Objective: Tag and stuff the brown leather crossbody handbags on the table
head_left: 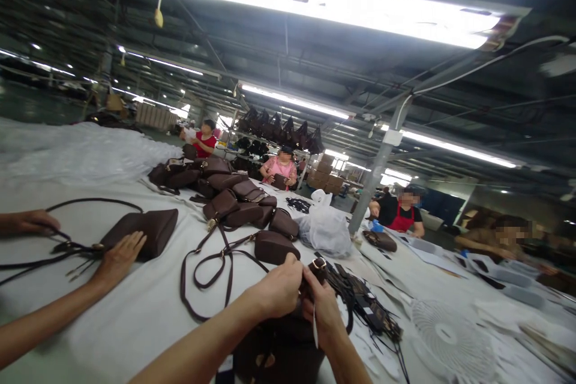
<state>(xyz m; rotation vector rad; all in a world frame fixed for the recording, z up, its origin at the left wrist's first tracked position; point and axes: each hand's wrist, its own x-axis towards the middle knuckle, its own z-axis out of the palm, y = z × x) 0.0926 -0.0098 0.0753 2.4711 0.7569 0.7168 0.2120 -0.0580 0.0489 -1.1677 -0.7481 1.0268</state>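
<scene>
Nearest the camera, a dark bag (276, 355) is seen directly below the hands, its long axis roughly crosswise. Above it, a strap (320, 275) is pinched in the closed fingers of the left hand (279, 289) and right hand (327, 307), both about equally near; the exact grip is partly hidden. The forearms are angled inward, the fingertips almost meeting beside the buckle (319, 263).

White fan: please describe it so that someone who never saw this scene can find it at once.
Start at the white-covered table and find the camera wearer's right hand. Go right, past the heap of dark tags and cords, to the round white fan. Its circular ribbed grille sets it apart from the pale trays beyond it.
</scene>
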